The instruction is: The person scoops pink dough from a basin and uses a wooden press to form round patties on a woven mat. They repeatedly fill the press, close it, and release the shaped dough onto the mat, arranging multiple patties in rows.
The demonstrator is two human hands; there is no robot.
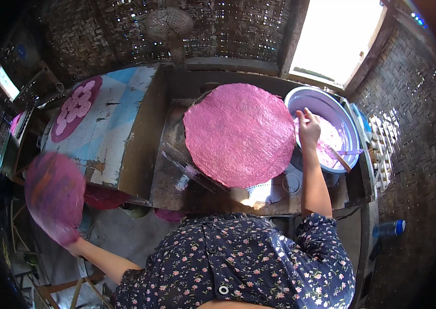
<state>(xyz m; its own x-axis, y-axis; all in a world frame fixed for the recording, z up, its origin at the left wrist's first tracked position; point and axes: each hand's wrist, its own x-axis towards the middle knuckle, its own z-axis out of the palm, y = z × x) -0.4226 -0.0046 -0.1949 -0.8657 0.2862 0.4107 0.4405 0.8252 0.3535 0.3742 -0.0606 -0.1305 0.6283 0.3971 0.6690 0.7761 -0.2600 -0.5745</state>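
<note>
My left hand (75,246) is out at the far left, closed on the lower edge of a round, pink-stained disc (54,193) with dark and orange smears. Motion blurs the disc, and its fingers are partly hidden. In the middle, a large round pink sheet with a woven texture (239,135) lies flat over a wooden trough. My right hand (308,129) is raised by that sheet's right edge, over a purple basin (349,116). Its fingers are apart, with nothing visible in them. Inside the basin is a pale pink wet mixture (331,136), with a wooden-handled tool (340,159) leaning in it.
Left of the trough (164,177), a raised blue-and-white board (112,129) carries a dark pink oval with several pale pink rounds (76,109). A wooden bar (189,167) crosses the trough's front. Woven walls enclose the space, with a bright window (334,38) and a blue-capped bottle (390,228) at right.
</note>
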